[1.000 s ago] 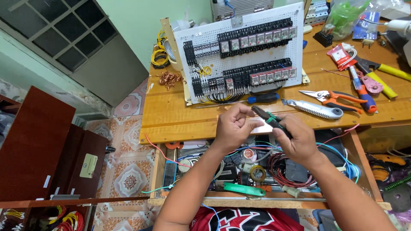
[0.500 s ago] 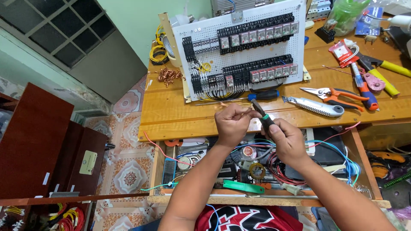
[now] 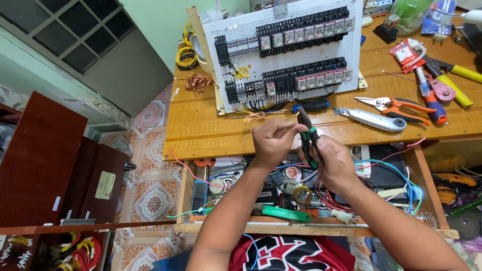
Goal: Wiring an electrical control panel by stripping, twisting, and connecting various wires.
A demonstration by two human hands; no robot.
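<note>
Right hand closed around the green-and-black handles of a pair of pliers, nose pointing up and far, over the near edge of the wooden bench. Left hand curled just beside it, fingertips pinched on a thin yellow wire meeting the pliers' nose; too small to tell whether the nose bites the wire. Both hands touching or nearly so, above an open drawer crammed with tape rolls, coloured wires and a green-handled tool.

Just beyond the hands, lying flat on the bench: a screwdriver with a black-and-blue handle, shaft pointing left. Behind it, propped upright, a white perforated board carrying rows of black relays and terminal blocks with yellow and black wiring at its lower edge. Left of the board, a tangle of bare copper wire and a coil of yellow wire. To the right, a silver utility knife, orange-handled snips and more hand tools farther right. Far left, a tiled floor and dark red cabinets.
</note>
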